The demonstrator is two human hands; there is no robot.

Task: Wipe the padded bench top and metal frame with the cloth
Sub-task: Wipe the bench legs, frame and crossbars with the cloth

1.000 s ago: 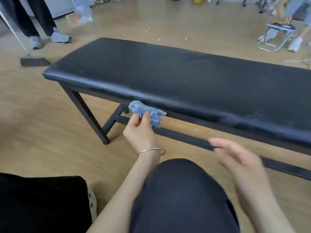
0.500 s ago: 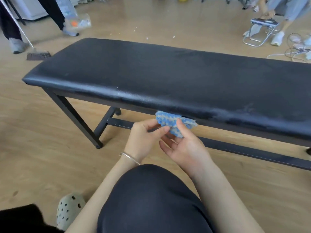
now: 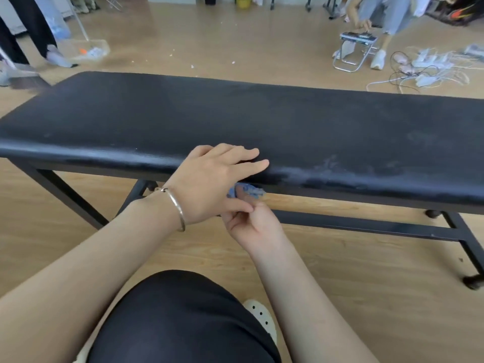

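1. Black padded bench top (image 3: 262, 119) spans mid-picture; its vinyl looks soft.
2. Metal frame (image 3: 366, 227) runs rigid beneath it.
3. My left hand (image 3: 209, 184) rests flat-fingered on the pad's front edge, holding nothing.
4. My right hand (image 3: 252, 226) pinches the cloth (image 3: 252, 191) just below.
5. Blue cloth, centre of view, looks light and limp; I'd bunch it for a firmer hold.

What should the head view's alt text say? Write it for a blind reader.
A right hand pinches a blue cloth just under the front edge of a black padded bench top; the left hand lies open over that edge.
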